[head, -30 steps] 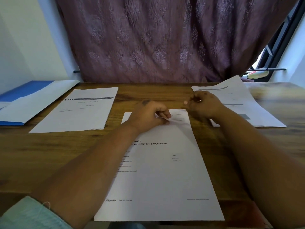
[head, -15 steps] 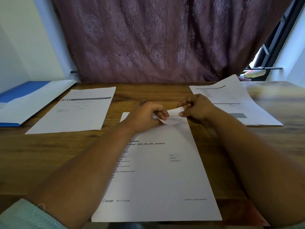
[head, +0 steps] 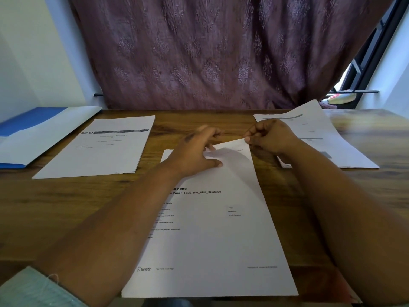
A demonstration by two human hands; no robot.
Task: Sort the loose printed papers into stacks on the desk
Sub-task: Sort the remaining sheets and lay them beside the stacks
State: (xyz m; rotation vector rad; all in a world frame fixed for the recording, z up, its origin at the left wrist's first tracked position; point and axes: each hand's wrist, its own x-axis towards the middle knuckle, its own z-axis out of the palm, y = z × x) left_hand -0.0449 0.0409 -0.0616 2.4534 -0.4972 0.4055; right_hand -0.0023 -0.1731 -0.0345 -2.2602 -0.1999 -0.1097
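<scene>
Right hand: the right hand (head: 269,136) pinches the far right corner of the Turnitin cover sheet (head: 212,229), lifted higher than half a second ago.
Left hand: the left hand (head: 199,151), pinching that corner earlier, now lies flat, fingers spread, pressing the sheet down.
Meaning: likely the top page is being separated for sorting.
Left of sheet: SRU stack (head: 99,147), then blue-and-white folder (head: 33,134), contents unseen.
Right of sheet: third stack (head: 327,140).
Counter: wooden counter (head: 55,207) carries all.
</scene>
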